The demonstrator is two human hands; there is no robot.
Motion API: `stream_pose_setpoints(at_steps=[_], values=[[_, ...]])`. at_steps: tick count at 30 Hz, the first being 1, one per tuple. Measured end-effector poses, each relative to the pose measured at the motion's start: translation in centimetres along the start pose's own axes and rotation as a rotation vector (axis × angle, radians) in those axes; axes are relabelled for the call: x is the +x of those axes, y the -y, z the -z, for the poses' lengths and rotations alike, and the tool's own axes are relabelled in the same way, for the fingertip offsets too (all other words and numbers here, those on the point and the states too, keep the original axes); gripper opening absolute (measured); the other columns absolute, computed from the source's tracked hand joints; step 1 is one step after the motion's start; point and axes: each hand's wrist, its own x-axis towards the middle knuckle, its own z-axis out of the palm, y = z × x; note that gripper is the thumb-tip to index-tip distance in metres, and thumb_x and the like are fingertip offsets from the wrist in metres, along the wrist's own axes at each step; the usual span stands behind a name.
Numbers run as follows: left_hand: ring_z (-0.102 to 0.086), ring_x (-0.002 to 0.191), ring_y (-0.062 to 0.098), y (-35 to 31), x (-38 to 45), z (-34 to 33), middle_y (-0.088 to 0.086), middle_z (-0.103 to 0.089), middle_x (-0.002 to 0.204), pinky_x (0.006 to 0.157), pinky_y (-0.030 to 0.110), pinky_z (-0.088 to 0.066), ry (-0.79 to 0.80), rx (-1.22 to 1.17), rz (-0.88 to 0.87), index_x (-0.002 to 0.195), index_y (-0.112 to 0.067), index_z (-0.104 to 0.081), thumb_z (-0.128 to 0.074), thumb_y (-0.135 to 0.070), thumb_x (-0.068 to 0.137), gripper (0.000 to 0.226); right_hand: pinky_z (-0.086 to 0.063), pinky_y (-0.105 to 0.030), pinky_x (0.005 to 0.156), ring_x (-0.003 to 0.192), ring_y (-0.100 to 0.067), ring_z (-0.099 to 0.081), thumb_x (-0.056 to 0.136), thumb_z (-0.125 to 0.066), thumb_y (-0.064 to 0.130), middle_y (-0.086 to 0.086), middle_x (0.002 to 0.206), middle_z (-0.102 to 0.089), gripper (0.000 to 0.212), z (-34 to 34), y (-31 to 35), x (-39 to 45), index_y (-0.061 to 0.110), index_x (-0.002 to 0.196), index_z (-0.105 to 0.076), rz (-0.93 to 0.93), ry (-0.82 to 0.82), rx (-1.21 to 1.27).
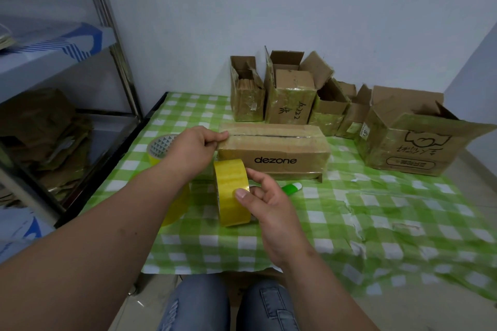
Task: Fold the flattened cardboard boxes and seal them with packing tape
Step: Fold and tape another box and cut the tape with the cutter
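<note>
Head view: left hand (197,144) pinches the top left corner of the dezone box (273,152), likely anchoring the tape end. Right hand (265,196) grips the yellow tape roll (232,192) just before the box. Box's long axis runs left-right, top seam likewise.

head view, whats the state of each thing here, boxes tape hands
dezone box: folded, top flaps shut, seam untaped
yellow tape roll: on edge, held by right hand
left hand: pinching the box's left end
second tape roll: lying on the table
back boxes: flaps open
</note>
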Motion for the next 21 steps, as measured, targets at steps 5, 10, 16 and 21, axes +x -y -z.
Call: stream_pose_setpoints(at_steps=[5,10,16,21], values=[[-0.058,0.098,0.011,0.2,-0.5,0.0,-0.001,-0.065,0.125,0.086,0.024,-0.040,0.048,-0.134,0.064,0.128,-0.038,-0.063,-0.046,-0.006,0.101,0.045,-0.053,-0.029,0.080,0.092,-0.016,-0.069,0.078,-0.071,0.027,-0.004,0.093,-0.074,0.050,0.0,0.3,-0.4,0.029,0.126,-0.057,0.004,0.002,0.010],[-0.063,0.098,0.015,0.8,-2.7,-0.1,-0.005,-0.065,0.106,0.088,0.036,-0.052,0.009,-0.478,0.153,0.144,-0.042,-0.041,-0.059,-0.021,0.097,0.055,-0.052,-0.026,0.076,0.088,-0.014,-0.070,0.076,-0.068,0.025,0.000,0.089,-0.074,0.051,0.2,0.2,-0.7,0.026,0.126,-0.060,-0.011,-0.004,0.010],[-0.065,0.103,0.021,0.7,-4.5,0.2,0.002,-0.068,0.110,0.090,0.045,-0.055,0.088,-0.547,0.269,0.108,-0.023,-0.063,-0.075,-0.052,0.078,0.044,-0.053,-0.023,0.074,0.090,-0.017,-0.071,0.084,-0.067,0.014,-0.006,0.098,-0.075,0.032,0.4,0.7,-1.4,0.019,0.116,-0.065,0.007,0.018,0.025],[-0.067,0.101,0.017,0.1,-5.1,0.3,0.000,-0.069,0.109,0.080,0.037,-0.055,0.149,-0.515,0.276,0.112,-0.025,-0.064,-0.080,-0.047,0.076,0.045,-0.052,-0.018,0.073,0.091,-0.010,-0.069,0.081,-0.068,0.022,0.003,0.095,-0.074,0.015,0.8,2.1,-1.1,0.024,0.094,-0.074,0.067,-0.101,-0.177]])
